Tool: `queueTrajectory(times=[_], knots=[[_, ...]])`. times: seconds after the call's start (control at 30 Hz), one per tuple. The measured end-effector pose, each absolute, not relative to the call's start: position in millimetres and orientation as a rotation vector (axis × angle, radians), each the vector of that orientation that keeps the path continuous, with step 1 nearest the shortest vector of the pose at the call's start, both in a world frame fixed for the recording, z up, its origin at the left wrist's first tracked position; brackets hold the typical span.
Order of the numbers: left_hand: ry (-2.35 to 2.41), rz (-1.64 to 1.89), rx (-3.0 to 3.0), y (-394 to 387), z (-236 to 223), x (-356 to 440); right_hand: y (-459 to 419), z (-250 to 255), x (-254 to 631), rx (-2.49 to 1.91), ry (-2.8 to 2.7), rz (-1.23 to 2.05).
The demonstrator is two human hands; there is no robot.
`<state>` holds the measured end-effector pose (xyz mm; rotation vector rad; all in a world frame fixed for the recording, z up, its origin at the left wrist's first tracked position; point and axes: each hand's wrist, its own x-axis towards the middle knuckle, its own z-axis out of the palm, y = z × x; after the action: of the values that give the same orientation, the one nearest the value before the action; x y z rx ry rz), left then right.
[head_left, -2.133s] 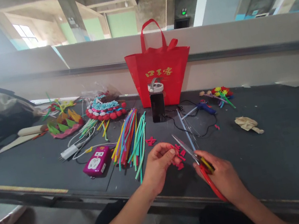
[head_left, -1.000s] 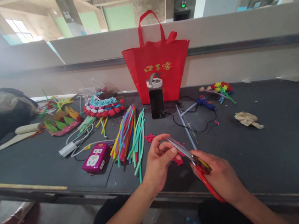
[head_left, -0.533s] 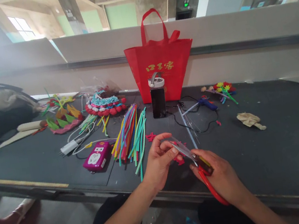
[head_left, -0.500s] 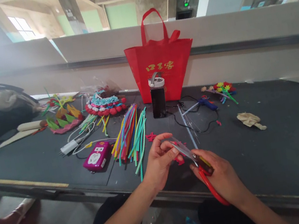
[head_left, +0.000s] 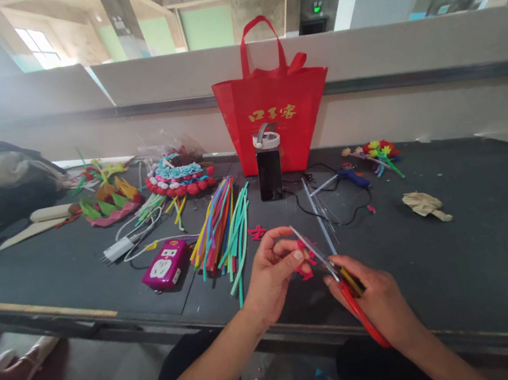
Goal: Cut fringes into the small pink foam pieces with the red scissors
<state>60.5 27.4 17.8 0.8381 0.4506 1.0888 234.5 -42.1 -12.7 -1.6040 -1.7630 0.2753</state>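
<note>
Right hand (head_left: 373,293) wrapped around scissors (head_left: 350,297), red handle in the palm, blades angled up toward the left fingertips. Left hand (head_left: 270,282) has thumb and fingers curled together beside the blades; can't tell if a bit is pinched in there. Small red pieces (head_left: 307,274) show at and just below those fingertips; can't tell which lie on the table and which are in the fingers. Both hands and scissors are in front of the red tote bag (head_left: 273,98), near edge of the black table (head_left: 501,251).

Rest, relative to the tote bag. Directly in front: phone (head_left: 270,175) upright against a white-lidded bottle (head_left: 266,141). In front, slightly left: second red pile (head_left: 257,233). Front left: teal strips (head_left: 238,235), then multicolored strips (head_left: 213,223) right beside them, then purple power block (head_left: 165,268). Farther left: white plug (head_left: 119,249), pom-pom stack (head_left: 178,182), leafy paper craft (head_left: 112,205). Front, slightly right: clear sticks (head_left: 319,214). Front right: blue glue gun (head_left: 354,177) with its black cord. Farther right: flower bunch (head_left: 381,153), crumpled tan piece (head_left: 424,204).
</note>
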Motion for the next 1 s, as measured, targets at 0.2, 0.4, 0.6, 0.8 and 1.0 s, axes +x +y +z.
queueTrajectory(times=[0.2, 0.4, 0.6, 0.8, 1.0], knots=[[0.469, 1.090, 0.835, 30.9, 16.9, 57.6, -40.9, -6.5, 236.0, -1.625, -1.586, 0.385], [0.709, 1.163, 1.031, 52.6, 9.2, 48.8, -40.5, -0.9, 239.4, -1.617, -1.354, 0.569], [1.119, 1.304, 1.804, 98.4, -7.0, 23.0, -37.9, -0.2, 243.2, -1.575, -1.097, 0.836], [1.266, 1.143, 2.130, 109.6, -15.7, 15.9, -37.8, -2.6, 245.3, -1.512, -1.029, 0.892], [1.214, 0.945, 2.288, 97.1, -4.2, 18.0, -37.6, -2.5, 245.6, -1.490, -1.039, 0.904]])
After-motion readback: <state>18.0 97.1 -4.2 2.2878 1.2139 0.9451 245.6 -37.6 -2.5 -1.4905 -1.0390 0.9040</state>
